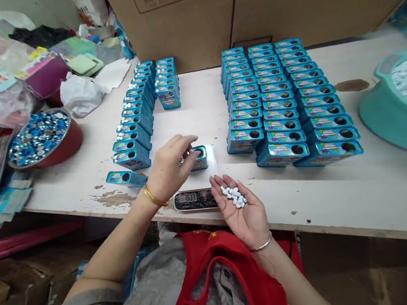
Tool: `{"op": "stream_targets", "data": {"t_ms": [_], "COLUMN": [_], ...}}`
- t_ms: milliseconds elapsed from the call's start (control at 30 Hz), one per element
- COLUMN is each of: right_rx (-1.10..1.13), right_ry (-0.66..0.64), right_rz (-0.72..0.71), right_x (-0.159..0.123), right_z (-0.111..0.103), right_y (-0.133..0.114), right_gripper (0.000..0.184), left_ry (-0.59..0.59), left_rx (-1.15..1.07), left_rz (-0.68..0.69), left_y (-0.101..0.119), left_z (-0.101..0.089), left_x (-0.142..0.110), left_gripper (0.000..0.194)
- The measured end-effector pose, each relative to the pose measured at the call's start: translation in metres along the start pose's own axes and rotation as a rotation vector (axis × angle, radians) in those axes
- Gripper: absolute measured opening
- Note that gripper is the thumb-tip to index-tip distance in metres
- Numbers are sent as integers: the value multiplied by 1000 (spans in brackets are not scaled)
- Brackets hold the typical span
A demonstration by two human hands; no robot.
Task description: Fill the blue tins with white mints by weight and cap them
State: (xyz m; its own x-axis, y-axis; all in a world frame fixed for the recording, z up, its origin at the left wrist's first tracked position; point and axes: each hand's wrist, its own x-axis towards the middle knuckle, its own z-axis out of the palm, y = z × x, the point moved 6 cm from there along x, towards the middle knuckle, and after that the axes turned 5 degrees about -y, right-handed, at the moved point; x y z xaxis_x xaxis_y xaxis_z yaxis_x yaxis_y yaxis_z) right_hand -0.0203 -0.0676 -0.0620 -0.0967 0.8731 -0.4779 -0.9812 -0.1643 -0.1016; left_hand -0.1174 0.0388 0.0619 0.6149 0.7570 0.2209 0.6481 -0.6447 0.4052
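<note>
My left hand point(172, 164) is at the left side of a small blue candy tin point(199, 161), thumb and fingers drawn into a pinch. What sits between those fingertips is too small to make out. The tin stands on a digital scale point(197, 199) with a black front panel and lit display, its round top hole uncovered. Palm up, my right hand point(249, 218) cups a small pile of white candies point(234, 196) to the right of the scale.
Rows of open blue tins point(273, 101) fill the back right. Another column of tins point(137, 114), some with white candies on top, stands left. A teal tub point(388, 117) of white candies is at far right, a red bowl point(63, 146) of blue-silver pieces at left. A cardboard box point(189, 30) stands behind.
</note>
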Motion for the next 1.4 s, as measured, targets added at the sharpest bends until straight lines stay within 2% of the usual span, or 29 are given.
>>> {"op": "stream_targets", "data": {"t_ms": [100,167,200,333,467,533,600,667,700,767,833,900,967,1033,1267,1333,1400], "right_rx": [15,39,43,18,22,26,28,33,35,33,27,26,27,27,32,35,35], "right_ry": [1,42,70,167,223,219,222,234,240,243,234,228,225,217,213,215,213], "right_rz": [16,32,45,32,-78,-101,-96,-82,-80,-88,-98,-95,-85,-81,-95,-99,-108], "right_x": [-2,-3,-4,-6,-8,-9,-9,-10,-10,-10,-9,-8,-8,-8,-8,-8,-8], "right_z": [0,-3,-5,-16,-27,-30,-31,-31,-31,-29,-27,-26,-26,-26,-29,-29,-30], "right_y": [0,1,0,-9,-22,-25,-24,-22,-21,-21,-21,-20,-20,-20,-21,-22,-25], "right_gripper": [28,28,28,28,28,29,30,30,31,31,31,31,30,30,29,29,30], "left_ry": [-158,-281,-307,-262,-347,-361,-339,-271,-196,38,279,383,352,280,81,73,135], "left_rx": [-80,-99,-104,-185,-248,-262,-260,-255,-251,-193,-46,122,225,273,276,249,206], "left_rz": [98,223,268,375,549,576,580,547,500,320,92,-65,-117,-105,13,42,23], "left_y": [29,52,60,82,102,108,110,103,95,66,30,0,-19,-26,-11,-11,-17], "left_z": [20,39,47,67,91,97,94,82,72,47,22,9,9,14,31,28,16], "left_x": [-9,-21,-28,-59,-90,-96,-95,-89,-85,-76,-73,-73,-70,-65,-32,-25,-23], "left_gripper": [13,15,18,22,24,27,28,24,20,21,32,40,43,44,48,51,51]}}
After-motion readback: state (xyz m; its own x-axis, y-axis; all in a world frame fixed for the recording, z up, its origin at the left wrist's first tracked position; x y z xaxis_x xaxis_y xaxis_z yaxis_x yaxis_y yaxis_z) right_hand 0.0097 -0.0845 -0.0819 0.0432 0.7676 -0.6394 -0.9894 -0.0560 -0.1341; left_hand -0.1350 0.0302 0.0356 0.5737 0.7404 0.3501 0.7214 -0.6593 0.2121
